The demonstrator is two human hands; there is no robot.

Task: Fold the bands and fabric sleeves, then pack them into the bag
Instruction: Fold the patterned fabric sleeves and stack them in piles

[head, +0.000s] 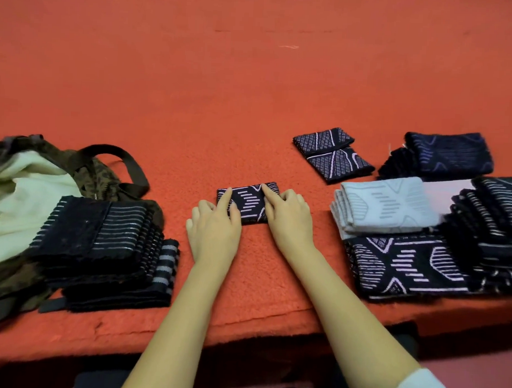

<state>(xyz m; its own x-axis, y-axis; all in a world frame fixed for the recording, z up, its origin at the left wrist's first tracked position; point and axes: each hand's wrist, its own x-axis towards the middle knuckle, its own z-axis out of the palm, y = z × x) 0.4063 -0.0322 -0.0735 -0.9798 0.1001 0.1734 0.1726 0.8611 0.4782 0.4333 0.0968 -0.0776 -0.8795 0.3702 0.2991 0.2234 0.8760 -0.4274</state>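
Note:
A small folded dark sleeve with pink dashes (250, 206) lies on the red cloth in the middle. My left hand (214, 225) presses its left part with straight fingers. On its right part rests my right hand (287, 212), index finger stretched across the top edge. An open camouflage bag (23, 185) with pale lining sits at the far left. A stack of folded dark striped bands (102, 240) leans against the bag's front.
A folded dark sleeve with a pink diamond pattern (333, 154) lies behind to the right. Further right are a dark blue folded piece (450, 154), a light grey stack (385, 207), a flat patterned sleeve (406, 266) and a dark striped pile (491, 228). The table's front edge (244, 335) runs below my forearms.

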